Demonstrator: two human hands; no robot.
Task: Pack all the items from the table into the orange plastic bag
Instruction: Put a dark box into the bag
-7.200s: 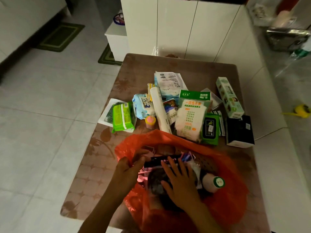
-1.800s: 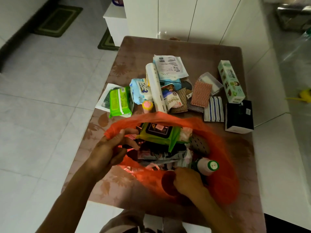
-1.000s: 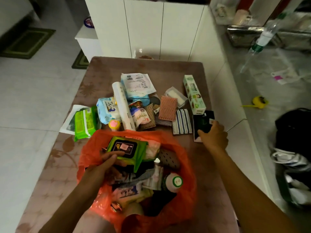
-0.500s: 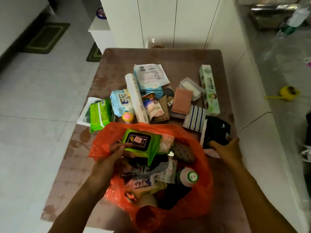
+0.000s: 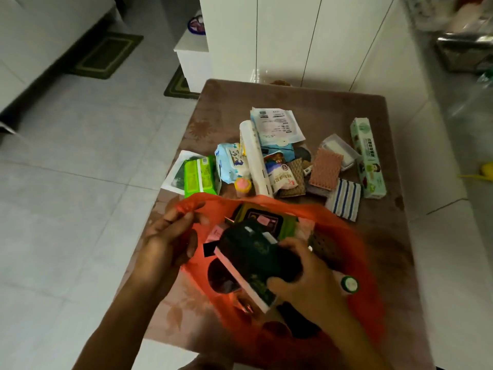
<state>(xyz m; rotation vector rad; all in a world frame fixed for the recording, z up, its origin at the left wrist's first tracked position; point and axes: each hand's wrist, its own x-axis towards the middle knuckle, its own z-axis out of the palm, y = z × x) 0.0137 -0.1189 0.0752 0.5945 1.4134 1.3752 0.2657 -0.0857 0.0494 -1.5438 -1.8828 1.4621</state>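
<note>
The orange plastic bag (image 5: 354, 252) lies open on the near half of the brown table (image 5: 293, 100). My left hand (image 5: 170, 236) pinches its left rim and holds it up. My right hand (image 5: 306, 273) grips a black box with a white edge (image 5: 250, 260) and holds it tilted over the bag's mouth. Inside the bag I see a green wipes pack (image 5: 269, 218) and a white bottle with a green cap (image 5: 349, 283). Beyond the bag lie a green pack (image 5: 200, 175), a blue-white wipes pack (image 5: 230, 164), a long white roll (image 5: 254, 158), a pink sponge (image 5: 326, 169), a striped cloth (image 5: 344, 198) and a tall green box (image 5: 367, 158).
White cabinets (image 5: 293, 36) stand behind the table and a white counter (image 5: 448, 236) runs along its right side. Pale floor tiles (image 5: 80, 169) lie to the left, with green mats (image 5: 106, 54) further back. A yellow object (image 5: 486, 169) rests on the counter at the right edge.
My right hand took the black box from the table's right side and carried it left over the bag. My left hand moved from the wipes pack to the bag's left rim.
</note>
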